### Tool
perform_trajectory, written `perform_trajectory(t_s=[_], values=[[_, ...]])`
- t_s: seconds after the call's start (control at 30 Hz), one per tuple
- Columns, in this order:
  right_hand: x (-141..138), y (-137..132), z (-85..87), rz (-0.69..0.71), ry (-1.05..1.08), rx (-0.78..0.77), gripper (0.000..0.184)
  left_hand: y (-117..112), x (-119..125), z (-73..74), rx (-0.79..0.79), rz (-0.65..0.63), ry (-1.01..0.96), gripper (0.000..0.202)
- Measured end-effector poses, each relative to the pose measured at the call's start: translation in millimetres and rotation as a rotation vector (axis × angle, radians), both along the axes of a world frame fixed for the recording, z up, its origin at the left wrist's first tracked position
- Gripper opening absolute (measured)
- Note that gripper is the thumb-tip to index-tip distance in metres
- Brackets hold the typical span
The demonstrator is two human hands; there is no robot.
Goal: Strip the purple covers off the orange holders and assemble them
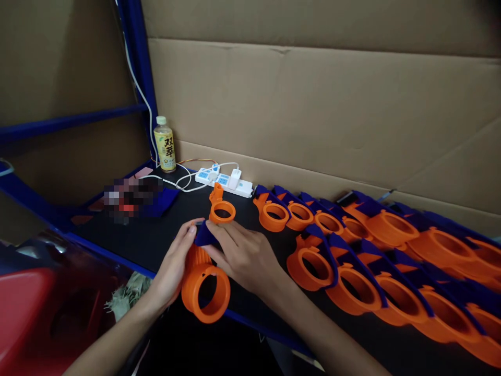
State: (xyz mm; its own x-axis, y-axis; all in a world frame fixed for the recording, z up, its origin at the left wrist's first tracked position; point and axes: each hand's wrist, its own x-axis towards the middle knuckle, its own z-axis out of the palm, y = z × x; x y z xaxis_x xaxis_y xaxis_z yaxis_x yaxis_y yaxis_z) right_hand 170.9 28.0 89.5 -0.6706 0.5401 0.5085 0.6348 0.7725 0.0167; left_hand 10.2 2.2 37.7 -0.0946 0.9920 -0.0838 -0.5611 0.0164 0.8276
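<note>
An orange plastic ring-shaped part [205, 294] hangs over the table's front edge, its ring facing me. My left hand [175, 261] is closed around the ribbed neck of this part from the left. With thumb and fingers pinched, my right hand [245, 253] holds a dark blue strap [203, 235] against the top of the part. Where the strap meets the part is partly hidden by my fingers. Just beyond my hands, a similar orange ring part [222, 211] without a visible strap sits on the black table.
Several orange ring parts with blue straps [352, 290] lie in two rows on the right. A white power strip [224, 181] with cables and a yellow-labelled bottle [165, 145] stand at the back. Left are a blue cloth piece [166, 201] and a red stool [25, 313].
</note>
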Motion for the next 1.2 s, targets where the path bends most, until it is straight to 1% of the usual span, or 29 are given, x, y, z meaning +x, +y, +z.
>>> perform_trajectory(t_s=[0.07,0.13,0.17,0.23,0.37,0.43,0.5,0.6,0.73,0.87,0.9,0.97,1.03,1.07,1.13,1.2], values=[[2.6,1.8,-7.1,-0.009,-0.033,0.126,0.036,2.2,3.0,1.3,-0.01,-0.066,-0.03,0.03],[7.6,5.7,-13.1,-0.016,-0.047,0.211,0.037,6.0,6.9,3.1,-0.042,-0.141,-0.064,0.026],[10.7,8.1,-15.6,-0.02,-0.05,0.229,0.037,8.8,9.6,4.1,-0.049,-0.175,-0.067,0.026],[17.1,13.5,-19.6,-0.03,-0.05,0.217,0.037,15.4,16.3,6.4,-0.035,-0.216,-0.046,0.031],[25.8,23.2,-23.8,-0.053,-0.058,0.138,0.035,27.7,29.9,10.4,0.045,-0.159,-0.002,0.035],[27.8,25.3,-25.5,-0.082,-0.067,0.15,0.035,29.6,33.4,11.2,0.057,-0.13,0.0,0.035],[28.9,24.9,-27.8,-0.097,-0.066,0.21,0.035,27.9,34.1,11.2,0.059,-0.103,0.014,0.035],[29.0,21.0,-31.8,-0.066,-0.059,0.273,0.037,22.2,33.0,11.6,0.045,-0.073,0.045,0.035],[25.7,16.7,-34.7,-0.068,-0.019,0.228,0.04,18.0,35.7,13.7,0.04,-0.067,0.025,0.036],[32.6,20.5,-29.4,-0.085,-0.01,0.192,0.038,18.3,37.3,13.9,0.041,-0.067,-0.015,0.035],[37.6,22.5,-26.1,-0.106,0.017,0.206,0.036,18.2,35.3,13.8,0.04,-0.058,-0.02,0.034],[48.9,26.1,-18.1,-0.199,0.137,0.225,0.035,17.2,27.9,14.7,0.038,-0.017,-0.029,0.031],[55.8,27.2,-11.3,-0.246,0.259,0.177,0.034,14.4,18.0,17.7,0.051,0.073,-0.028,0.029],[55.6,26.8,-9.6,-0.225,0.292,0.12,0.032,12.4,13.0,20.0,0.067,0.067,-0.031,0.029],[47.8,25.0,-10.8,-0.149,0.294,-0.034,0.029,7.3,4.4,25.0,0.106,-0.003,-0.06,0.026],[33.2,24.7,-16.6,-0.133,0.281,-0.199,0.024,2.2,-2.5,28.7,0.13,-0.087,-0.107,0.023]])
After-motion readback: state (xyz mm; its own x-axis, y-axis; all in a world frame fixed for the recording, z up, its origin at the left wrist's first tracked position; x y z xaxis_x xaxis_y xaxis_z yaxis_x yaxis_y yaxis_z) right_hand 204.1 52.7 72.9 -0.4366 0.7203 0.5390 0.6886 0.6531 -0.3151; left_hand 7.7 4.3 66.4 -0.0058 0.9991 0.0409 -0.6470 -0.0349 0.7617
